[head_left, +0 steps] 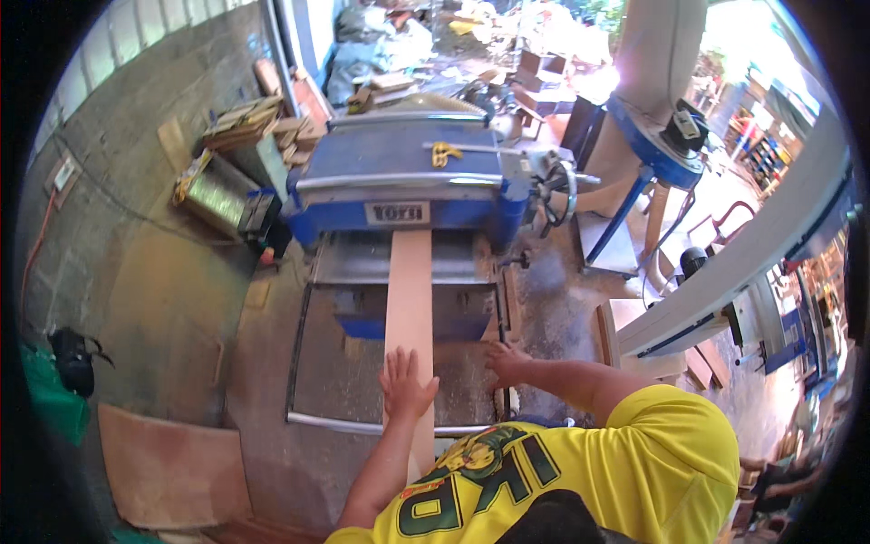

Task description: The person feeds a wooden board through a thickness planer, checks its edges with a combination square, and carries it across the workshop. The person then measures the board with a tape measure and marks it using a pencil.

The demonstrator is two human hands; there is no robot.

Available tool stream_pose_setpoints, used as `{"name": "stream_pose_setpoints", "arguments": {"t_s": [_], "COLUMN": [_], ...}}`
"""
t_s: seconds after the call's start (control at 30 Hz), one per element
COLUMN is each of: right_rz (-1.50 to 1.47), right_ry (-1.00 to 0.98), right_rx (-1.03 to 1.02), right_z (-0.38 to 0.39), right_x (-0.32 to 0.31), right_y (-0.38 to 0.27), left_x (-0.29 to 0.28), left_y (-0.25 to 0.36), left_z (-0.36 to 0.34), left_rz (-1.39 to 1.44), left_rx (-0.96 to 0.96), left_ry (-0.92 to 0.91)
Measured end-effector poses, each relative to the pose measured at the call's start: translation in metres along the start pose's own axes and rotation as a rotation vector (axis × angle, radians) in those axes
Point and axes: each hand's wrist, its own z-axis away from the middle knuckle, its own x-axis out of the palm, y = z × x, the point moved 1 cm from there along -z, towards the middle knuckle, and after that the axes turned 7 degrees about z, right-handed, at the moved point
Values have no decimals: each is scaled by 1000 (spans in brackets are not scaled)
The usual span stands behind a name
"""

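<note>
A long, pale wooden board (410, 299) lies lengthwise, its far end under the front of a blue thickness planer (399, 154). My left hand (406, 385) is open and flat on the near part of the board, fingers spread and pointing at the machine. To the right of the board, my right hand (507, 364) is open at the dark side rail of the planer's frame, fingers apart. Whether it touches the rail I cannot tell. The part of the board inside the planer is hidden.
A handwheel (562, 192) sticks out on the planer's right side, and a yellow clamp (444, 154) lies on top. A silver front bar (335, 422) crosses low. Stacked wood offcuts (245, 122) stand back left; a blue-framed machine (648, 136) stands right.
</note>
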Motion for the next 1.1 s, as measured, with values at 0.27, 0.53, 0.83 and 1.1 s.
{"name": "stream_pose_setpoints", "arguments": {"t_s": [0.27, 0.53, 0.83, 1.1], "right_rz": [-8, -1, -57, -130], "right_ry": [75, 28, 57, 22], "right_rx": [-2, 25, 33, 37], "right_z": [-2, -7, -7, 1], "right_x": [9, 9, 9, -10], "right_y": [-1, 0, -1, -4], "left_x": [0, -10, 7, -5], "left_y": [2, -5, -21, -13], "left_z": [-24, 33, 137, 118], "left_rz": [25, 24, 19, 159], "left_rx": [26, 105, 37, 52], "left_ry": [21, -68, -124, -56]}}
